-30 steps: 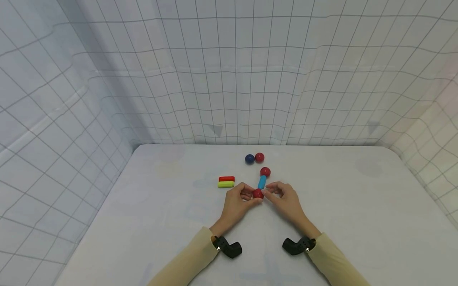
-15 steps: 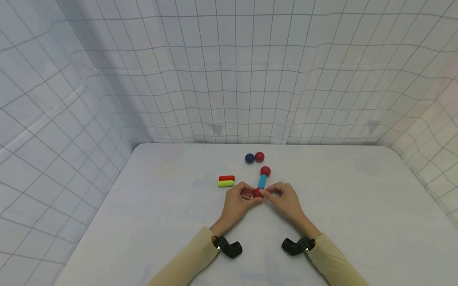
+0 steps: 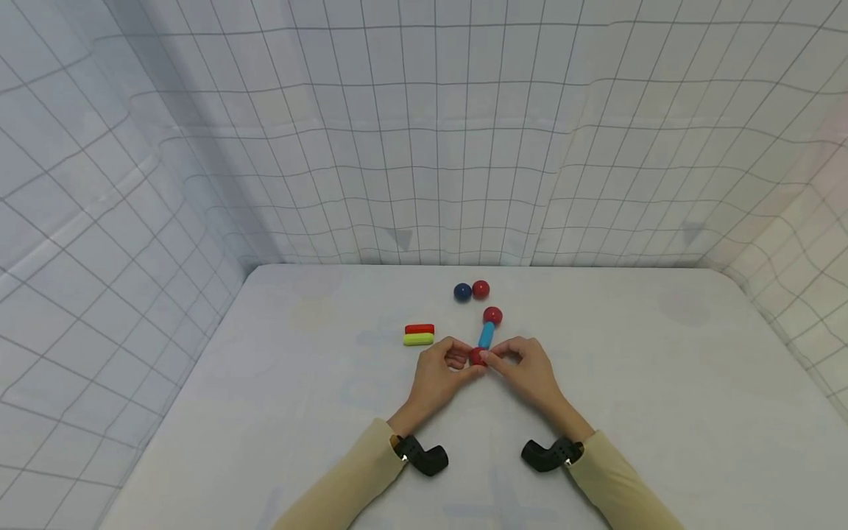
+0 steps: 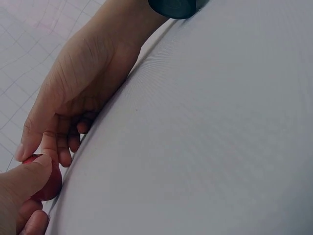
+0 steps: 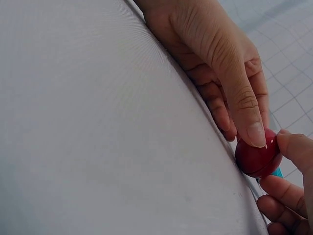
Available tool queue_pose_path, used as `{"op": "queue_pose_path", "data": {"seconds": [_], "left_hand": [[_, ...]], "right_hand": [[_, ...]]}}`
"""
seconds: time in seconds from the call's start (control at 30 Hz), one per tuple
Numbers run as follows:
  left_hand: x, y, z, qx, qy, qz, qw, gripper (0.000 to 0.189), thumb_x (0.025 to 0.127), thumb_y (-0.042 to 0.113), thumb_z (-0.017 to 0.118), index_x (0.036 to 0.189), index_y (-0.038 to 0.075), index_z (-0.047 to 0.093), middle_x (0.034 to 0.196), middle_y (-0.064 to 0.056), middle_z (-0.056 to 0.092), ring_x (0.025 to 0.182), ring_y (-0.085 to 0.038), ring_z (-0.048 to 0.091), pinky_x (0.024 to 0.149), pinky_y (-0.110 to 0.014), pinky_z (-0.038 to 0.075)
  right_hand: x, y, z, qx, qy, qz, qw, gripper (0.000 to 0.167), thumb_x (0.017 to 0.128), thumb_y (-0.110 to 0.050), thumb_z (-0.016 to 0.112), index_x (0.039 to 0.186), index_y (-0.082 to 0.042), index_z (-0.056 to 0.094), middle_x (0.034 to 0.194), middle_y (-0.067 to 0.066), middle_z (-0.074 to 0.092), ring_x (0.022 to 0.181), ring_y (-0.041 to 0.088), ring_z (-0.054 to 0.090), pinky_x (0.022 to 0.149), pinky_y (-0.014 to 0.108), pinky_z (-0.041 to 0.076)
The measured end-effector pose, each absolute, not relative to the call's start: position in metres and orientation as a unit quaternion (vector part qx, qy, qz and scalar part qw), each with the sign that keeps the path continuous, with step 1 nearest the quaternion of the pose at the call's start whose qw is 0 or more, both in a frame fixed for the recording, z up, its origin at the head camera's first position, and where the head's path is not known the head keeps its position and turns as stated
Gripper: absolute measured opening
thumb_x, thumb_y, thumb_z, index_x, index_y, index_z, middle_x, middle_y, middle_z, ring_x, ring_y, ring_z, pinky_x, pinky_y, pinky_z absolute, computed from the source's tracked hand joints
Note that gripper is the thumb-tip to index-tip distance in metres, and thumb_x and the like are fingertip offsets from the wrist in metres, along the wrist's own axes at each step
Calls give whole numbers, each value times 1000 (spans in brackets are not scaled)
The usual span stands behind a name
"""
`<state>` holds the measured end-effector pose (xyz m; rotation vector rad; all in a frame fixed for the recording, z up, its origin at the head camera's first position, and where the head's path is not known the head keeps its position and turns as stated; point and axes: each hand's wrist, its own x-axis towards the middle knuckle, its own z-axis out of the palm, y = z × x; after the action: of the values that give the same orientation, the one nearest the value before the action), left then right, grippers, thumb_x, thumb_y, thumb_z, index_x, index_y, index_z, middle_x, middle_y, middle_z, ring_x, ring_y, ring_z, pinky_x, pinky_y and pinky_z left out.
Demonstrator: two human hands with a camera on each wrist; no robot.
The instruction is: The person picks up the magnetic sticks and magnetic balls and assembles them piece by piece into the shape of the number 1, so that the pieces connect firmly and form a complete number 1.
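Observation:
Both hands meet over a glossy red ball (image 3: 476, 356) in the middle of the table. My left hand (image 3: 442, 375) pinches it from the left, while my right hand (image 3: 530, 374) holds it from the right. In the right wrist view, the right thumb lies across the top of the red ball (image 5: 258, 159), with fingertips of the left hand at its other side. A short blue rod (image 3: 486, 336) runs away from this ball to a second red ball (image 3: 492, 316), end against ball. Fingers partly cover the near ball in the left wrist view.
Farther back, a dark blue ball (image 3: 462, 292) sits beside another red ball (image 3: 481, 289). Left of the hands, a red rod (image 3: 419, 329) and a yellow-green rod (image 3: 418, 339) lie side by side on the white table (image 3: 318, 397). Gridded white curtains (image 3: 424, 147) surround the table.
The right thumb has moved left onto the near red ball, covering more of it. That ball, the blue rod and the far red ball have shifted very slightly right. The left hand stays in place.

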<state>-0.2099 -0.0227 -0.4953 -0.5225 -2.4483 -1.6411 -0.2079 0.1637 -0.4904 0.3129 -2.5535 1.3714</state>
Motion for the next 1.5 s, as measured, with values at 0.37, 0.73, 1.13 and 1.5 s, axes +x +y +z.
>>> {"op": "queue_pose_path", "data": {"seconds": [0.37,0.73,1.13,1.5], "left_hand": [[-210,-22,-494,-174,-825,-533,74,29,76,24,81,97,9,67,84,2,63,75,-10,60,67,-23,51],[-211,-22,-497,-180,-831,-520,78,28,77,26,81,97,11,68,86,4,65,75,-9,59,67,-23,51],[-210,-22,-495,-186,-830,-520,76,27,78,27,80,97,11,69,87,3,66,76,-9,60,68,-23,51],[-211,-22,-498,-192,-826,-523,85,27,78,28,79,97,11,69,87,2,67,75,-10,61,68,-23,51]], "right_hand": [[-206,164,-490,80,-863,490,91,23,81,-37,75,89,-15,73,80,-10,68,81,15,48,69,34,36],[-204,163,-487,62,-857,505,79,29,76,-40,79,87,-15,71,76,-10,68,81,16,48,69,35,36],[-203,163,-490,77,-848,516,93,36,74,-36,81,91,-12,61,78,-6,66,92,15,54,76,38,39],[-205,165,-493,125,-862,481,103,34,77,-31,80,103,-16,64,76,-11,65,92,17,53,81,41,42]]}}
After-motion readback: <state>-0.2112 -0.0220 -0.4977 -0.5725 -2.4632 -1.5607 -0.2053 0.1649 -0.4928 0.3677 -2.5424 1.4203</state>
